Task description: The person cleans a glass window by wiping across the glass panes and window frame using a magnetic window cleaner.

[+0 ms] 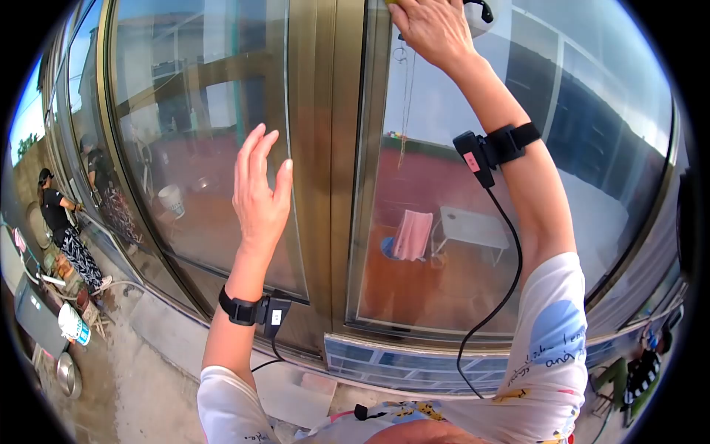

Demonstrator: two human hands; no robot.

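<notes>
My right hand (433, 28) is raised at the top edge of the view, against the glass door pane (444, 177). A sliver of something yellow (390, 2) shows at its fingertips; the frame cuts off the rest, so its kind is unclear. My left hand (260, 192) is held up in front of the left glass pane (214, 170), fingers stretched and apart, holding nothing. Whether it touches the glass I cannot tell. A brassy metal door frame (314, 148) stands between the two hands. Each forearm wears a black strap with a cabled device.
Through or in the glass show a pink towel (413, 235), a white table (473, 228) and a white bucket (171, 200). At far left a person (63, 222) stands by the windows, near another bucket (74, 324) and a metal basin (69, 376). Someone sits at lower right.
</notes>
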